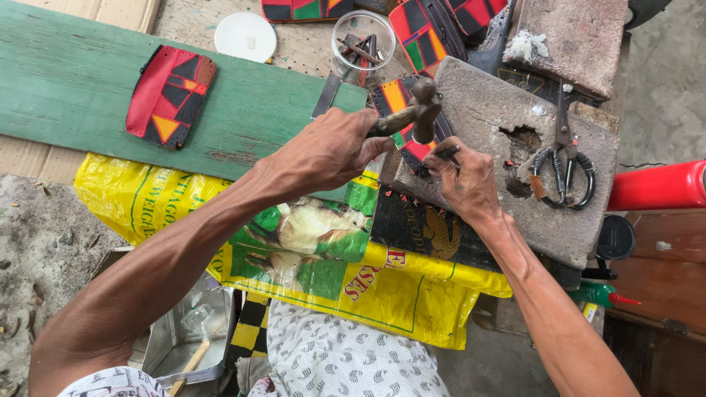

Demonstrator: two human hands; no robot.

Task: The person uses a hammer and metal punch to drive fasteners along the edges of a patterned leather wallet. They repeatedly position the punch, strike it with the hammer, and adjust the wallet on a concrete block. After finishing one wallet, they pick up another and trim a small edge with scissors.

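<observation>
A small hammer (415,110) with a dark metal head and a worn wooden handle sits in the grip of the left hand (331,151), whose fingers are wrapped shut around the handle. It is poised over the near-left corner of a rough grey stone slab (500,147). The handle's long axis runs roughly left to right, from the fist toward the slab, while the head stands crosswise to it, one face turned down at the slab. The hammer looks head-heavy and rigid, and the smooth handle seems best held well back from the head, as the hand has it.

Just under the head, on the slab's left edge, lies a patchwork leather piece (397,99) in red, yellow, green and black; it looks thin and pliable. The right hand (463,180) rests on the slab with its fingers pinched shut on a small dark tool (445,152), possibly a punch, though the view is too cramped to be sure.

On the slab's right part lie scissors (562,158) with black loops. Left of the slab runs a green wooden plank (243,110) carrying another patchwork piece (169,95). Beyond the slab stand a clear jar (362,44) of small metal bits and a white lid (245,35). Below the slab spreads a yellow printed sack (331,272).
</observation>
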